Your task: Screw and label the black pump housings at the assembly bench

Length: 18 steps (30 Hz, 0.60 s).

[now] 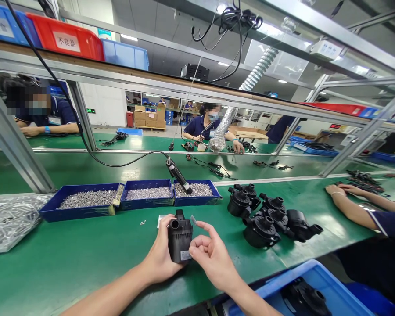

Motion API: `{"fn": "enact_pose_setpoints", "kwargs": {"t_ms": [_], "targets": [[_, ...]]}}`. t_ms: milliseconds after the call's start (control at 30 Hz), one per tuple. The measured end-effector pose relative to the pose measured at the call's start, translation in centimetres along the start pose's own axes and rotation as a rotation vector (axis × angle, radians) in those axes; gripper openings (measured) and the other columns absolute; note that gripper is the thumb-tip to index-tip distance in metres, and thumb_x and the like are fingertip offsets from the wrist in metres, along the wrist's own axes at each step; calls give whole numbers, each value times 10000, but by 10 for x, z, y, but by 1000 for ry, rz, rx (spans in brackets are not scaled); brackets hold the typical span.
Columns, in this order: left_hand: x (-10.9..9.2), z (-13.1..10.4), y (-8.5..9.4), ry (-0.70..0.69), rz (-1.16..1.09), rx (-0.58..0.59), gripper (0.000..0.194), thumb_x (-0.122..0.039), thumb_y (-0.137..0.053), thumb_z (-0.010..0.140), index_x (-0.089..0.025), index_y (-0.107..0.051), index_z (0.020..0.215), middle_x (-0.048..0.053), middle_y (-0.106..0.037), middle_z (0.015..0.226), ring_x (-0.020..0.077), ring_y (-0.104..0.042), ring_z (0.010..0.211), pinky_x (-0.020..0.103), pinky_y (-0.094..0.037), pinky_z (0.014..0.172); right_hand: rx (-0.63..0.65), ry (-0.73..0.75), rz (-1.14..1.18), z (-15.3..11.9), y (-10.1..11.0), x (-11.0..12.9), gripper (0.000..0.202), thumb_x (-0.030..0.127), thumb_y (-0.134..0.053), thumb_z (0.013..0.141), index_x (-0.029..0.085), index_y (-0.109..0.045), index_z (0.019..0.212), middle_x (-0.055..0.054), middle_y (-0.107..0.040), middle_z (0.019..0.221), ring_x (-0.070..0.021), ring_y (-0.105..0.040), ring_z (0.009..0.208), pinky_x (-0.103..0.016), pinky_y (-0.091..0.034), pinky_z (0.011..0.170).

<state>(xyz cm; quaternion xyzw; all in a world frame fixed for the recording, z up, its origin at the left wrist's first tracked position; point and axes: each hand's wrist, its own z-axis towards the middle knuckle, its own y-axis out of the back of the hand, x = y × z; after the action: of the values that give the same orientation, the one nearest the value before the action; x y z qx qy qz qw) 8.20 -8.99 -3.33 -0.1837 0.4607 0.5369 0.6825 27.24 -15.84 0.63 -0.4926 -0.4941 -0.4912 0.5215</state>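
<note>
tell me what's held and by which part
The left hand grips a black housing by the side of its body. The right hand is at its label, a small strip at the index fingertip.

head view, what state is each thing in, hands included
Black housing: upright, held
Label: on the housing's front
Left hand: closed around the housing
Right hand: partly curled, beside the label
Screwdriver: hanging, tilted
Blue bins: open, holding metal pieces
Plastic bag: bulging
Other housings: grouped, unheld
Blue crate: open, black part inside
</note>
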Motion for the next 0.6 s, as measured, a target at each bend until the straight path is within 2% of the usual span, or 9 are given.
{"fn": "enact_pose_setpoints", "kwargs": {"t_ms": [300, 367, 467, 533, 600], "targets": [[-1, 1, 0, -24, 5, -8, 987, -238, -841, 761, -280, -229, 1535, 191, -350, 1521, 358, -528, 1332, 570, -483, 1136, -59, 15, -139, -1, -4, 2, 678, 405, -754, 936, 239, -374, 1472, 15, -683, 890, -109, -357, 586, -279, -288, 595], [-2, 0, 0, -26, 10, -5, 992, -241, -848, 759, -276, -230, 1533, 191, -358, 1515, 359, -523, 1330, 567, -483, 1133, -90, 53, -242, -4, -4, 0, 648, 359, -724, 953, 256, -373, 1489, 16, -702, 899, -115, -361, 579, -287, -303, 594], [-5, 2, 3, -12, 3, 4, 986, -258, -850, 763, -293, -233, 1531, 177, -377, 1505, 354, -532, 1312, 561, -496, 1117, -111, 185, -494, -5, 2, -4, 633, 330, -718, 963, 284, -394, 1505, 13, -727, 928, -123, -374, 568, -314, -331, 619], [-6, 4, 5, 14, -14, 7, 968, -261, -833, 769, -315, -237, 1530, 159, -407, 1482, 339, -576, 1251, 545, -539, 1066, -131, 237, -638, 0, 9, -5, 718, 359, -762, 937, 283, -379, 1540, 1, -730, 967, -132, -402, 586, -329, -352, 649], [-4, 5, 5, 19, -7, 6, 966, -251, -826, 754, -335, -256, 1529, 147, -432, 1468, 346, -601, 1226, 555, -561, 1043, -131, 178, -674, 7, 15, -5, 903, 386, -814, 887, 262, -292, 1613, -13, -725, 1005, -143, -460, 620, -333, -386, 674]]}}
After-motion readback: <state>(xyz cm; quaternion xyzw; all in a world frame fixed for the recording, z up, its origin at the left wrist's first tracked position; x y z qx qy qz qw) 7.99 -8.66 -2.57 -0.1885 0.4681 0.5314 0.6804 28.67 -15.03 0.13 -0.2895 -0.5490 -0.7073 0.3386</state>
